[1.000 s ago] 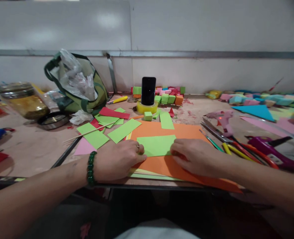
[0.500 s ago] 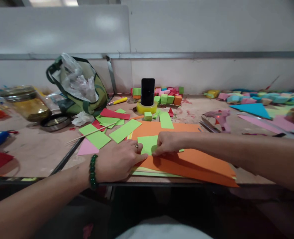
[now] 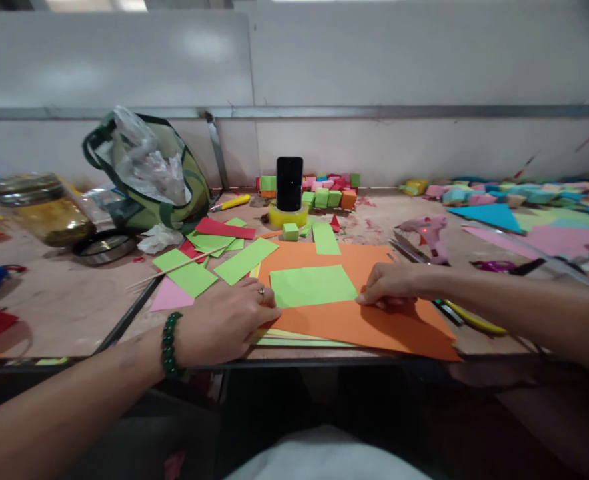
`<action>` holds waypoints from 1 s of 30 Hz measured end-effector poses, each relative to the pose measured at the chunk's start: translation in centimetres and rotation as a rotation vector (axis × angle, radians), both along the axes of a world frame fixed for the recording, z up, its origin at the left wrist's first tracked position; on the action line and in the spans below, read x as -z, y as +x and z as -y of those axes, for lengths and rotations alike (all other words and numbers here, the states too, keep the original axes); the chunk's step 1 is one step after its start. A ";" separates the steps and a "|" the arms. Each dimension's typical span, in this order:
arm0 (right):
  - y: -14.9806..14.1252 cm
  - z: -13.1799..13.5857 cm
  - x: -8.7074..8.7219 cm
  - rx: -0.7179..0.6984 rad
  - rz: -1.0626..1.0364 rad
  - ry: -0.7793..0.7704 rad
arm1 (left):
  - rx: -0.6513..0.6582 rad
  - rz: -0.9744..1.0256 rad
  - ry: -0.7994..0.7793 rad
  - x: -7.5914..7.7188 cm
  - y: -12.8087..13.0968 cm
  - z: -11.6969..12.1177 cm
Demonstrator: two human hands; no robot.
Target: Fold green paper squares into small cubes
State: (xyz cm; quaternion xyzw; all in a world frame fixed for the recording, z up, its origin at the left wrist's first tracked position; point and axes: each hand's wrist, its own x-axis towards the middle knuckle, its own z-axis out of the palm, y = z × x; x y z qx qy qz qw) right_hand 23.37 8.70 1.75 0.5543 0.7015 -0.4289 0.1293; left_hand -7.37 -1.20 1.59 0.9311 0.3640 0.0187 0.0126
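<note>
A light green paper rectangle point(image 3: 312, 287) lies flat on an orange sheet point(image 3: 364, 323), which tops a stack of coloured paper. At the green piece's lower left corner is my left hand point(image 3: 234, 313), thumb and fingers closed at its edge; a green bead bracelet circles the wrist. My right hand point(image 3: 387, 285) has its fingers curled and pinches the lower right corner. The undersides of both hands' fingertips are hidden. Left of the stack, loose green strips point(image 3: 247, 261), a red strip point(image 3: 224, 228) and a thin wooden stick point(image 3: 174, 269) overlap.
A phone point(image 3: 289, 183) stands in a yellow tape roll point(image 3: 288, 216), with small paper cubes point(image 3: 332, 198) behind. A pink glue gun point(image 3: 429, 233) and scissors point(image 3: 499, 267) are on the right. A bag point(image 3: 174, 213), a glass jar point(image 3: 39, 210) and a cutter point(image 3: 232, 203) stand or lie leftward.
My right hand has slid right along the green paper's lower edge to its corner, uncovering the piece. My left hand stays at the left corner. The view has shifted slightly.
</note>
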 end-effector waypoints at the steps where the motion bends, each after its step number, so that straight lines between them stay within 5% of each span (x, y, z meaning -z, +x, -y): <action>1: 0.2 0.1 0.0 0.017 -0.004 -0.004 | 0.001 0.009 -0.005 0.0 -0.1 0.0; 9: -0.1 0.7 -1.5 -0.032 0.129 -0.006 | -0.022 0.049 -0.014 0.1 -0.7 0.1; 13: -0.1 1.3 -3.9 -0.206 0.350 0.315 | -0.033 0.061 -0.016 0.3 -1.0 0.6; 16: -1.1 2.7 -5.0 -0.274 0.303 0.635 | -0.050 0.060 -0.021 0.0 -0.9 0.9; 18: -2.3 3.6 -4.7 -0.452 0.101 0.818 | -0.061 0.045 -0.052 -0.5 -0.5 0.8; 21: -3.9 4.1 -3.4 -0.617 0.158 0.781 | -0.102 0.033 -0.079 -1.6 0.4 0.0; 26: -4.7 3.8 -2.3 -0.712 0.217 0.805 | -0.161 0.065 0.130 -2.8 2.5 -1.8; 30: -5.2 4.7 -1.9 -0.727 0.283 0.874 | -0.042 0.016 0.069 -1.4 4.9 -2.8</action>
